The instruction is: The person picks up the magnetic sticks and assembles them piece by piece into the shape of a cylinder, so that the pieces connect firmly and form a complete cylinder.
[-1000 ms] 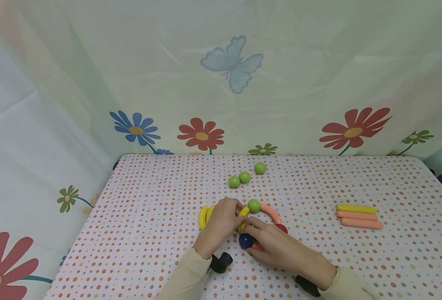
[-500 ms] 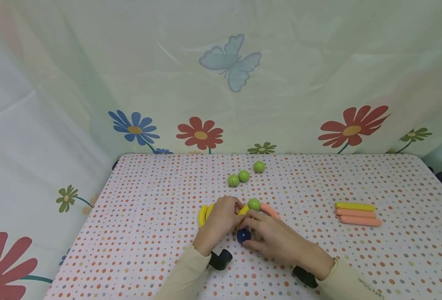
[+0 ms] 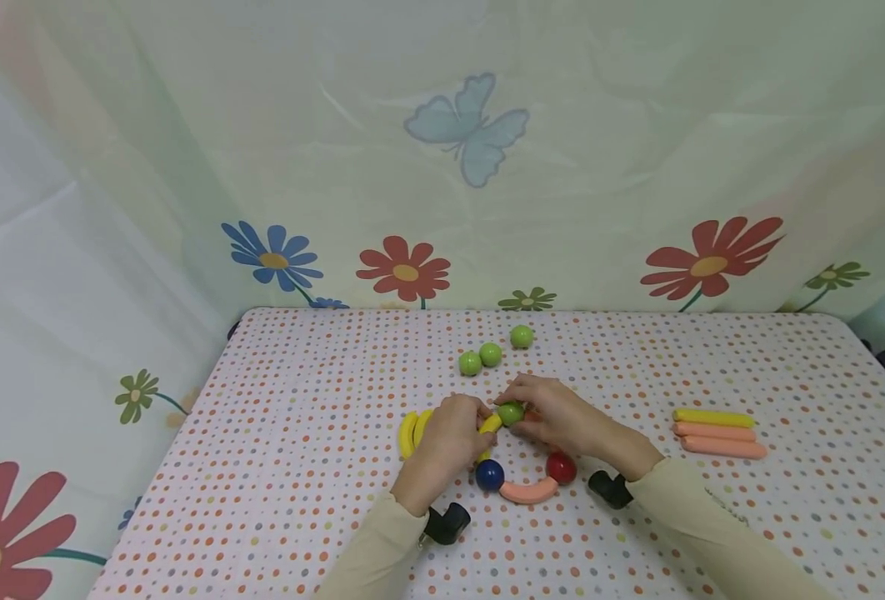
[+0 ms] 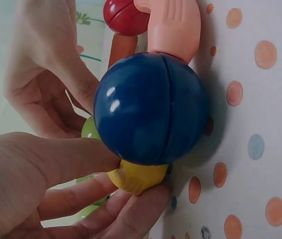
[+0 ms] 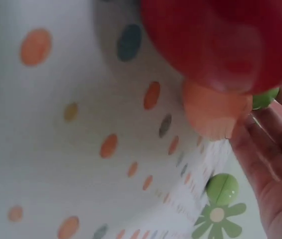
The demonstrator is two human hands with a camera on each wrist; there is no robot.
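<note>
In the head view, several balls and curved pieces form a ring on the table. My left hand (image 3: 446, 437) pinches the yellow curved piece (image 3: 491, 423) on the ring's left side between thumb and fingers. The blue ball (image 4: 151, 107) sits against that piece's near end. My right hand (image 3: 558, 417) holds the green ball (image 3: 511, 412) at the far side, its fingers around it. A peach curved piece (image 3: 530, 492) links the blue ball to the red ball (image 3: 562, 467). Another peach curved piece (image 5: 215, 112) runs from the red ball toward the right hand, which mostly covers it in the head view.
Three loose green balls (image 3: 491, 355) lie beyond the ring. Yellow curved pieces (image 3: 408, 435) rest left of the left hand, partly hidden. On the right lie a yellow stick (image 3: 713, 417) and two peach sticks (image 3: 723, 447) side by side on the dotted tablecloth (image 3: 300, 400).
My right hand has left the blue ball and moved up and away to the green ball, uncovering the near peach piece and red ball. My left hand stays on the yellow piece.
</note>
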